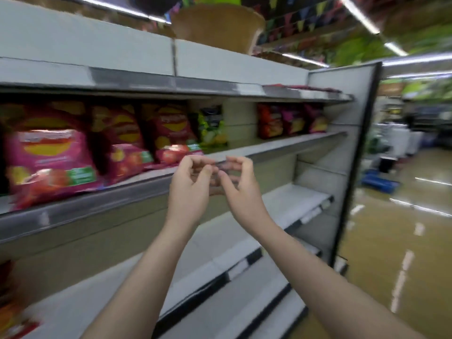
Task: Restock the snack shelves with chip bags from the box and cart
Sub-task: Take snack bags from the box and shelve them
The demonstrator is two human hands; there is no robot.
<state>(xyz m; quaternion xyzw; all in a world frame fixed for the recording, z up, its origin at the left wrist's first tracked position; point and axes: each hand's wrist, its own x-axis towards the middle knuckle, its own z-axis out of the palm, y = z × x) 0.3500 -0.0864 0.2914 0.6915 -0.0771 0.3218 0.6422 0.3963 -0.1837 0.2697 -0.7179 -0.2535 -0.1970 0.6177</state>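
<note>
Both of my hands are raised side by side in front of the middle shelf's front edge (pixel 102 199). My left hand (pixel 190 184) and my right hand (pixel 242 184) face each other with fingers loosely curled in a C shape, and I see nothing held between them. Pink chip bags (pixel 49 152) stand in a row on that shelf to the left of my hands. A green bag (pixel 211 127) stands behind them, and a few red and pink bags (pixel 291 121) sit further right. The picture is blurred by motion. No box or cart is in view.
The lower shelves (pixel 293 199) to the right look bare, with red bags (pixel 12 314) at the bottom left. A woven basket (pixel 215 25) sits on top of the shelving unit. The aisle floor (pixel 391 241) runs along the right, with a blue object (pixel 379 182) lying on it.
</note>
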